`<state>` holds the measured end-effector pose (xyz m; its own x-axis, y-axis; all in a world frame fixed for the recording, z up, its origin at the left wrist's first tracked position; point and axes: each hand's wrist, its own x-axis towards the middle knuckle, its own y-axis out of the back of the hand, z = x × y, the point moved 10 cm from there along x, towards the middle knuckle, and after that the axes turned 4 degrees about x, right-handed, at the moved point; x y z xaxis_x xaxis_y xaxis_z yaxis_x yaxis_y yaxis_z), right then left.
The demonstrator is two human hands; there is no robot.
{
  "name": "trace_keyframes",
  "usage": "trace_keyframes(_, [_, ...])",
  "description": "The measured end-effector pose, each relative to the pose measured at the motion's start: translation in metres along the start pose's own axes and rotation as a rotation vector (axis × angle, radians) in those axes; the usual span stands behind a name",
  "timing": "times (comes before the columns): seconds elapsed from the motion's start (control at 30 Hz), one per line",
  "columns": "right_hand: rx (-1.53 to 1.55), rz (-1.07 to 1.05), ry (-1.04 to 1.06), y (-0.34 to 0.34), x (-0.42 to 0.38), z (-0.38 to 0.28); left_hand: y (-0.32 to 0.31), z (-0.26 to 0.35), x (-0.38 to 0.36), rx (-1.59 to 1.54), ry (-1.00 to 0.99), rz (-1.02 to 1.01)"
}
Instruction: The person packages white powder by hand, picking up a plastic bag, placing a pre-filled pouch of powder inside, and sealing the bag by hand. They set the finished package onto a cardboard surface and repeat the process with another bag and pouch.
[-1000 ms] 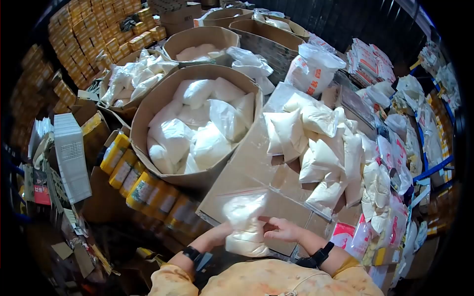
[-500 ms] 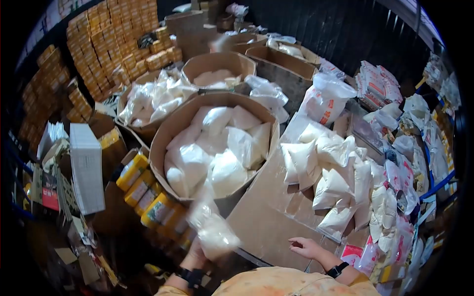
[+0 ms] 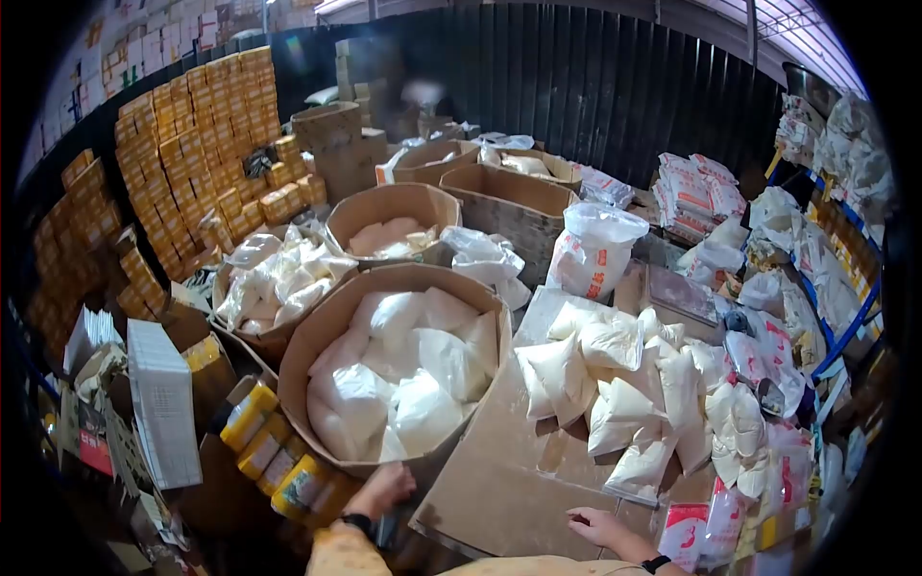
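Left hand (image 3: 384, 488) curled beside the round carton (image 3: 300, 360), grip unclear; right hand (image 3: 597, 528) loosely spread over the desk (image 3: 509, 480). Powder bags (image 3: 423, 408) sit inside the carton, at the left hand's twelve o'clock: probably weighty, soft, slick; best cradled underneath. Pink packet (image 3: 684, 538), right hand's three o'clock: a "3"-like mark.

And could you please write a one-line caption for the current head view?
Left hand beside a big box of filled bags, right hand near plump pale bags piled on cardboard.
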<state>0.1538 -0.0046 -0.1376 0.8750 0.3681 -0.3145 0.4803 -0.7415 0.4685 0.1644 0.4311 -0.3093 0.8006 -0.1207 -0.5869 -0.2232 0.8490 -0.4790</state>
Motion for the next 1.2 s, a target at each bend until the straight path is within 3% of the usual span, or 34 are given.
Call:
trace_keyframes(0.03, [-0.010, -0.006, 0.001, -0.001, -0.003, 0.002, -0.001, -0.075, -0.031, -0.271, 0.153, -0.149])
trace_keyframes(0.07, [-0.024, -0.009, -0.015, 0.000, -0.004, 0.003, 0.021, -0.124, -0.077, -0.149, 0.354, 0.191])
trace_keyframes(0.1, [-0.034, -0.008, -0.028, 0.001, -0.004, 0.002, 0.062, -0.164, -0.114, 0.103, 0.301, 0.369])
trace_keyframes(0.17, [-0.049, -0.017, -0.022, -0.002, -0.003, -0.001, 0.129, -0.234, -0.177, 0.248, 0.436, 0.545])
trace_keyframes(0.27, [-0.079, -0.073, 0.012, -0.009, 0.003, -0.007, 0.212, -0.281, -0.241, 0.156, 0.630, 0.699])
trace_keyframes(0.33, [-0.141, -0.124, 0.041, -0.019, 0.008, -0.020, 0.254, -0.298, -0.245, -0.003, 0.594, 0.739])
trace_keyframes(0.37, [-0.169, -0.143, 0.054, -0.023, 0.010, -0.026, 0.199, -0.243, -0.231, 0.208, 0.402, 0.636])
trace_keyframes(0.4, [-0.187, -0.169, 0.093, -0.029, 0.012, -0.030, 0.186, -0.217, -0.216, 0.042, 0.182, 0.545])
trace_keyframes(0.43, [-0.210, -0.183, 0.113, -0.033, 0.013, -0.033, 0.152, -0.170, -0.213, 0.097, 0.149, 0.760])
trace_keyframes(0.47, [-0.232, -0.192, 0.130, -0.035, 0.013, -0.035, 0.137, -0.158, -0.185, 0.199, 0.133, 0.504])
trace_keyframes(0.5, [-0.250, -0.194, 0.138, -0.037, 0.011, -0.037, 0.127, -0.154, -0.153, -0.058, -0.002, 0.352])
trace_keyframes(0.53, [-0.199, -0.216, 0.114, -0.038, 0.008, -0.036, 0.110, -0.136, -0.145, 0.149, 0.058, 0.509])
trace_keyframes(0.6, [-0.247, -0.158, 0.107, -0.033, 0.001, -0.026, 0.039, -0.097, -0.130, 0.377, 0.052, 0.450])
trace_keyframes(0.63, [-0.227, -0.138, 0.112, -0.034, 0.001, -0.006, -0.018, -0.076, -0.129, 0.402, 0.043, 0.273])
trace_keyframes(0.77, [-0.231, 0.039, 0.043, -0.014, -0.032, 0.035, -0.049, -0.127, -0.088, 0.460, 0.155, -0.037])
trace_keyframes(0.8, [-0.185, 0.083, 0.042, -0.008, -0.042, 0.041, -0.017, -0.148, -0.069, 0.742, 0.079, -0.075])
trace_keyframes(0.83, [-0.162, 0.099, -0.028, 0.000, -0.055, 0.044, -0.020, -0.146, -0.080, 0.948, 0.166, -0.004])
trace_keyframes(0.93, [-0.109, 0.156, -0.158, 0.021, -0.090, 0.053, -0.050, -0.139, -0.100, 1.500, 0.318, -0.134])
trace_keyframes(1.07, [-0.077, 0.282, -0.214, 0.029, -0.125, 0.099, -0.061, -0.134, -0.099, 1.595, 0.392, -0.162])
trace_keyframes(1.2, [-0.072, 0.398, -0.239, 0.051, -0.150, 0.123, -0.062, -0.132, -0.087, 1.321, 0.323, -0.020])
